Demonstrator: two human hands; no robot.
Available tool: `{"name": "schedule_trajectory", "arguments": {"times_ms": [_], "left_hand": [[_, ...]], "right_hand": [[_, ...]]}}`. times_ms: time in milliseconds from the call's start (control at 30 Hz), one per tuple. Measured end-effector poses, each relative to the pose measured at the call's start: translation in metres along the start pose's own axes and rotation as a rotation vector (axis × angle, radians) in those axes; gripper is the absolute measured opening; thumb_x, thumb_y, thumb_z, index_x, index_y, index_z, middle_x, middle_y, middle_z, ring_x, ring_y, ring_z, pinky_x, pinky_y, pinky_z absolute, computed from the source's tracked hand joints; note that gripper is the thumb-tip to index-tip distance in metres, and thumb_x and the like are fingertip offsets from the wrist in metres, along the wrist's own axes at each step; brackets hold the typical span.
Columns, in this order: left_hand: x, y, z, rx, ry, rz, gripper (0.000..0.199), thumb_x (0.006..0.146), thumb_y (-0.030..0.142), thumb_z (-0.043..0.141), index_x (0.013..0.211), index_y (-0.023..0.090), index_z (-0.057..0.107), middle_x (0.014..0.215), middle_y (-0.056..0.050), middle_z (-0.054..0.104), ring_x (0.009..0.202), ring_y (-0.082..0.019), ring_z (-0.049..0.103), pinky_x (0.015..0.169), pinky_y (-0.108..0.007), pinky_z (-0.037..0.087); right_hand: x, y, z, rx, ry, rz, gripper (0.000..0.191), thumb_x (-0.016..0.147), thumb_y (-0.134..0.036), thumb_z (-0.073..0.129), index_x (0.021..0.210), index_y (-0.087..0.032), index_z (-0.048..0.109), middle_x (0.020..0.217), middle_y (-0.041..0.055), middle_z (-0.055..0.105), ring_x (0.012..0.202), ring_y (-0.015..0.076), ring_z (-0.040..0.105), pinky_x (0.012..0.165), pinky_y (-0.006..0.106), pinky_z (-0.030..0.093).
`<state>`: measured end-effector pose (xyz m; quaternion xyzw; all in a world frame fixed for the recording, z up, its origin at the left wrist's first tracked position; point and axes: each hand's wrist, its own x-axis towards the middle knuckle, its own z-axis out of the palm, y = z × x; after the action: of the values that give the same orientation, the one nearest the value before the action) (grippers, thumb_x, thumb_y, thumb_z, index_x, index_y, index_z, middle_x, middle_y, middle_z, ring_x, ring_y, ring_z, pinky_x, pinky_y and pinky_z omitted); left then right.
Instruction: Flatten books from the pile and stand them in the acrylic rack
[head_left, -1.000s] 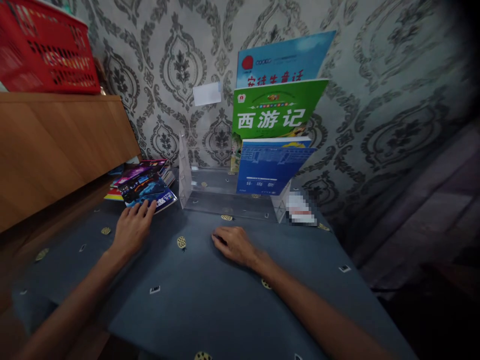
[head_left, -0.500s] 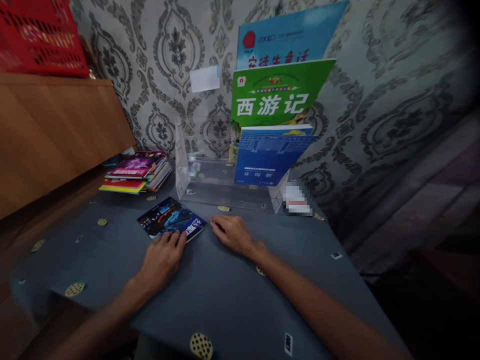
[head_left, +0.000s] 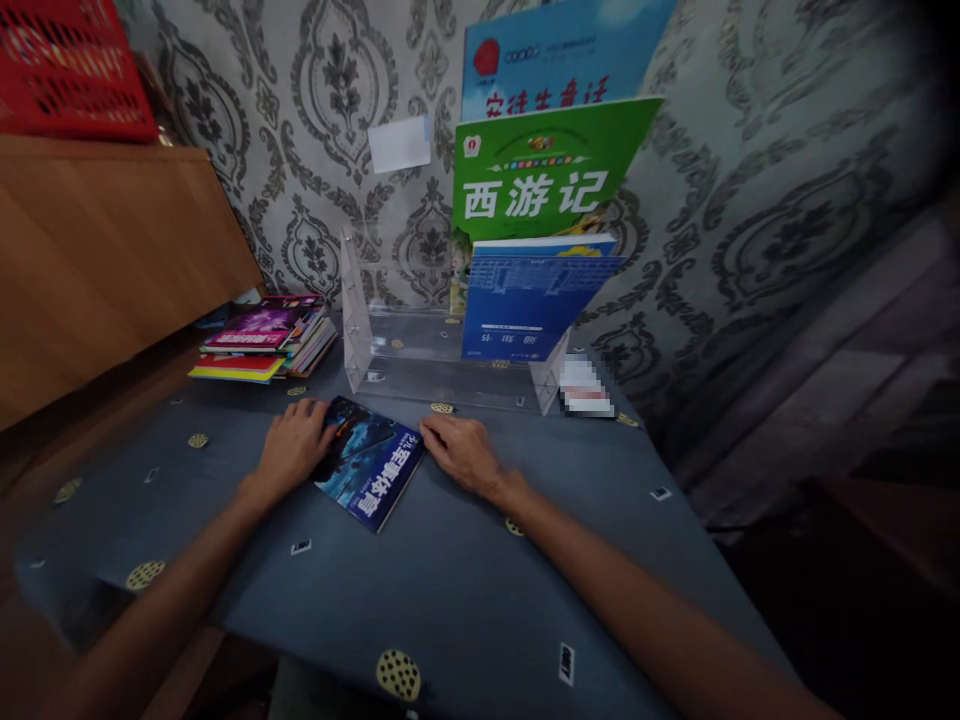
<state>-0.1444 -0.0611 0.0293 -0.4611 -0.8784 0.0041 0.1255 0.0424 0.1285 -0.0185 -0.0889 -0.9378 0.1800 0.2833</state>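
A thin dark-blue book (head_left: pixel 367 465) with white lettering and a picture on its cover lies flat on the cloth, turned at a slant. My left hand (head_left: pixel 296 438) rests at its left edge, palm down, fingers stretched and slightly apart, the fingertips touching the cover's edge. At the book's right corner is my right hand (head_left: pixel 465 455), fingers curled inward and their tips against or very close to that corner. Whether they pinch it cannot be made out. Behind both hands stands a clear acrylic rack (head_left: pixel 442 385).
In the rack's right part stand a blue booklet (head_left: pixel 525 310), a green book (head_left: pixel 540 165) and a light-blue book (head_left: pixel 562 55). A pile of books (head_left: pixel 262 335) lies at left, near a wooden cabinet (head_left: pixel 112 230) bearing a red basket (head_left: pixel 67 70). A blurred-out item (head_left: pixel 587 388) sits right of the rack.
The book has turned on the cloth, its lettered end swinging toward me and its right corner reaching my right hand. My left hand has moved from its near edge to its left edge.
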Motion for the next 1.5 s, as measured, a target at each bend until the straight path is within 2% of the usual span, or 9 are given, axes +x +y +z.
{"name": "schedule_trajectory", "arguments": {"times_ms": [167,400,600,800,967,1067,1233,1367,1500], "left_hand": [[0.001,-0.009,0.008,-0.008,-0.058,-0.029,0.038,0.101,0.039,0.038,0.125,0.018,0.06,0.113,-0.012,0.066,0.111,-0.028,0.061,0.083,-0.035,0.052],[-0.012,0.022,-0.012,0.052,-0.161,0.048,0.036,0.101,0.041,0.037,0.118,0.02,0.062,0.102,-0.011,0.072,0.089,-0.027,0.07,0.064,-0.031,0.046],[-0.017,0.049,-0.032,-0.016,-0.32,0.175,0.036,0.1,0.046,0.041,0.096,0.021,0.066,0.087,-0.009,0.075,0.085,-0.026,0.071,0.064,-0.03,0.043],[-0.004,0.053,-0.018,-0.121,-0.151,0.284,0.028,0.097,0.042,0.047,0.104,0.022,0.064,0.107,-0.009,0.067,0.101,-0.026,0.063,0.072,-0.031,0.048],[0.003,0.05,-0.005,-0.276,-0.166,0.325,0.031,0.098,0.043,0.043,0.109,0.023,0.063,0.106,-0.007,0.066,0.099,-0.026,0.063,0.077,-0.034,0.048],[0.003,0.05,-0.007,-0.266,-0.17,0.326,0.031,0.098,0.042,0.042,0.11,0.023,0.063,0.107,-0.007,0.068,0.1,-0.026,0.064,0.075,-0.034,0.047],[-0.002,0.053,-0.015,-0.378,-0.298,0.312,0.032,0.094,0.044,0.049,0.114,0.022,0.06,0.087,-0.003,0.071,0.082,-0.023,0.066,0.07,-0.032,0.045],[-0.016,0.067,-0.02,-0.66,-0.528,0.336,0.034,0.091,0.046,0.052,0.117,0.025,0.056,0.066,0.005,0.062,0.062,-0.018,0.062,0.062,-0.028,0.045],[-0.028,0.084,-0.025,-0.713,-0.623,0.364,0.034,0.093,0.043,0.05,0.121,0.025,0.051,0.066,0.005,0.062,0.06,-0.018,0.061,0.059,-0.028,0.044]], "right_hand": [[0.0,-0.001,-0.002,0.009,-0.019,0.0,0.02,0.1,-0.02,0.049,0.09,-0.019,0.067,0.09,0.0075,0.074,0.082,0.0182,0.068,0.075,0.027,0.043],[-0.014,0.009,-0.018,-0.049,0.067,0.215,0.022,0.098,-0.024,0.048,0.094,-0.02,0.07,0.088,0.0065,0.076,0.079,0.0196,0.069,0.071,0.027,0.042],[-0.031,0.029,-0.04,-0.042,0.137,0.359,0.021,0.094,-0.023,0.05,0.09,-0.02,0.071,0.083,0.0049,0.075,0.072,0.018,0.066,0.067,0.027,0.041],[-0.063,0.012,-0.056,-0.021,0.191,0.299,0.022,0.095,-0.025,0.049,0.093,-0.019,0.07,0.09,0.0072,0.073,0.079,0.0188,0.066,0.072,0.028,0.045],[-0.096,-0.015,-0.061,-0.025,0.003,0.244,0.027,0.1,-0.034,0.046,0.094,-0.02,0.068,0.062,0.0002,0.066,0.051,0.0139,0.058,0.056,0.026,0.038],[-0.101,-0.019,-0.062,-0.031,-0.002,0.235,0.031,0.101,-0.036,0.042,0.098,-0.02,0.068,0.063,0.0002,0.067,0.05,0.0127,0.058,0.055,0.025,0.037],[-0.096,-0.01,-0.066,-0.121,0.098,0.291,0.03,0.101,-0.034,0.043,0.094,-0.02,0.069,0.068,0.0029,0.071,0.057,0.0149,0.063,0.06,0.026,0.039],[-0.092,-0.002,-0.07,-0.222,0.121,0.333,0.026,0.099,-0.029,0.046,0.091,-0.02,0.069,0.072,0.0045,0.072,0.063,0.0169,0.065,0.063,0.028,0.039],[-0.091,-0.004,-0.073,-0.302,0.108,0.353,0.025,0.098,-0.028,0.048,0.09,-0.02,0.07,0.075,0.0048,0.074,0.067,0.0172,0.067,0.063,0.027,0.036]]}}
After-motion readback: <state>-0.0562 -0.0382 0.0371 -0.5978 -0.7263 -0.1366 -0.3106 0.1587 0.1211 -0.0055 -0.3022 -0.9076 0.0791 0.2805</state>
